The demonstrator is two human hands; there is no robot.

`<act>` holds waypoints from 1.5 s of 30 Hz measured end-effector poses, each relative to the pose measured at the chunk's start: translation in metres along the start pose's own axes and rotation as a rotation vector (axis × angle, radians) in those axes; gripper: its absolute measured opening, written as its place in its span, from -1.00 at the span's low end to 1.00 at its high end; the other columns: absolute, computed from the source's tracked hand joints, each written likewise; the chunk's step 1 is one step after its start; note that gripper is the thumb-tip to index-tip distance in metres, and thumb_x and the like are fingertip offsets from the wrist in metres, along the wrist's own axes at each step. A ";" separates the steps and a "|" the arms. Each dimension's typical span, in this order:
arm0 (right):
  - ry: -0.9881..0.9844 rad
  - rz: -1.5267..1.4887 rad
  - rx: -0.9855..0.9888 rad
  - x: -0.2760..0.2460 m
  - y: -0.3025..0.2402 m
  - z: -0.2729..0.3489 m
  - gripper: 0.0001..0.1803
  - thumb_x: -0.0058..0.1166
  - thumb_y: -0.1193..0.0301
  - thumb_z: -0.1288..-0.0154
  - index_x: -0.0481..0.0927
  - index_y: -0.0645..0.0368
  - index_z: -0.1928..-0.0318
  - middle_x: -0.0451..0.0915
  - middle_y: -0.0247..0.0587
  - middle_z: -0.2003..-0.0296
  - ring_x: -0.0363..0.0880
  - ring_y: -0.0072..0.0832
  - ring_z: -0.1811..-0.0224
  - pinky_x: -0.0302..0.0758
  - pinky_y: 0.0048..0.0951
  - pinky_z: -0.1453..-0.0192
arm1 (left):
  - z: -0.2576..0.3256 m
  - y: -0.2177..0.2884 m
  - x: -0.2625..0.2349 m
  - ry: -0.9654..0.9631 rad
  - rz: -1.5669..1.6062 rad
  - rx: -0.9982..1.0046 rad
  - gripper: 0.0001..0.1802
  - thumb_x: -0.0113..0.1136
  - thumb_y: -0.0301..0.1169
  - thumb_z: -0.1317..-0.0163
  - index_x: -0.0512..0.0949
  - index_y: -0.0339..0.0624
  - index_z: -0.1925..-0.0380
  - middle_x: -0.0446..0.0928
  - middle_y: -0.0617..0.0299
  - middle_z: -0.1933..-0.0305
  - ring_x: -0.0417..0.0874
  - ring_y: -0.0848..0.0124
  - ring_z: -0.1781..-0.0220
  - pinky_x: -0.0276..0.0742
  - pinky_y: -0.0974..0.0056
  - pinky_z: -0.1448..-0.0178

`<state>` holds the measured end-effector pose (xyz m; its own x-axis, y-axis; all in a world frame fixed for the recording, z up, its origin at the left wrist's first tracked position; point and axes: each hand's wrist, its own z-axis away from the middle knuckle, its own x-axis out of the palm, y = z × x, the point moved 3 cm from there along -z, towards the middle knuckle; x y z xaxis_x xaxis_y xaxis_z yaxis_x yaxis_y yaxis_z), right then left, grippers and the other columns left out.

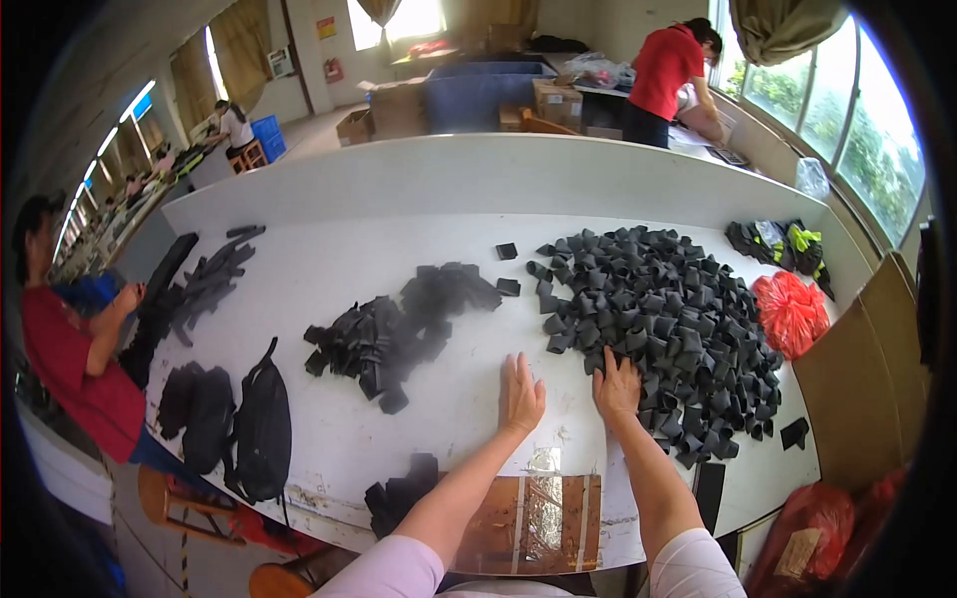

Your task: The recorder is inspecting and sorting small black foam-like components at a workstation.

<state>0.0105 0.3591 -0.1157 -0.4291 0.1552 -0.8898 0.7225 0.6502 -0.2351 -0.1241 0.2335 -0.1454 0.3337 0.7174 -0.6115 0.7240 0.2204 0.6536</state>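
My left hand point(521, 395) lies on the white table point(469, 364) with its fingers stretched out and nothing in it. Just to its right, my right hand point(617, 387) reaches to the near left edge of a big heap of small black folded pieces point(668, 309). Its fingers are extended and touch the outermost pieces. They look like looped strips of fabric or foam; the material is hard to tell. Left of my hands lies a looser group of dark flat pieces point(364, 339), partly stacked and partly blurred. Two single black squares point(507, 251) rest between the groups.
A red plastic bag point(790, 314) and a cardboard sheet point(862, 369) stand at the right. Black bags point(263, 429) and dark strips point(214, 274) lie at the left. A taped brown board point(488, 528) sits at the front edge. People work to the left and behind the raised partition point(478, 174).
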 end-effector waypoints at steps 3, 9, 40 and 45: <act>-0.033 0.023 0.025 -0.001 0.005 0.003 -0.40 0.04 0.23 -0.08 0.27 0.04 -0.17 0.33 0.03 0.08 0.29 -0.06 0.01 0.25 -0.16 -0.08 | 0.017 0.003 -0.008 -0.081 -0.018 -0.011 -0.32 -0.02 -0.38 -0.12 -0.02 -0.44 -0.19 0.00 -0.40 -0.22 0.02 -0.20 -0.27 -0.01 0.00 -0.32; -0.182 -0.007 0.022 -0.010 0.005 -0.003 -0.37 -0.12 0.03 -0.18 0.21 0.01 -0.22 0.22 0.20 -0.09 0.20 0.05 -0.11 0.14 0.00 -0.15 | 0.040 -0.005 -0.032 -0.122 -0.046 0.069 -0.35 -0.04 -0.42 -0.12 -0.01 -0.46 -0.17 0.03 -0.42 -0.20 0.08 -0.22 -0.24 0.05 0.01 -0.30; -0.009 -0.963 0.727 -0.223 0.024 0.226 -0.77 -0.05 0.33 -0.27 0.53 0.24 0.39 0.44 -0.37 0.63 0.39 -0.66 0.62 0.33 -0.67 0.54 | 0.102 0.056 -0.103 0.143 0.491 -0.244 -0.83 -0.01 -0.58 -0.09 0.47 -0.36 0.30 0.57 -0.02 0.34 0.63 0.24 0.29 0.53 0.29 0.29; -0.250 -0.545 0.026 -0.159 -0.075 0.221 -0.81 -0.06 0.39 -0.24 0.51 0.27 0.39 0.48 -0.14 0.57 0.46 -0.33 0.56 0.38 -0.40 0.47 | 0.146 0.043 -0.160 0.407 0.406 -0.232 -0.91 0.02 -0.58 -0.08 0.48 -0.30 0.39 0.52 0.18 0.50 0.51 0.42 0.53 0.42 0.38 0.43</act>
<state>0.1438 0.1212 -0.0430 -0.6032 -0.3775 -0.7026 0.4483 0.5680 -0.6902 -0.0586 0.0316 -0.0843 0.2650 0.9586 -0.1045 0.4224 -0.0180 0.9062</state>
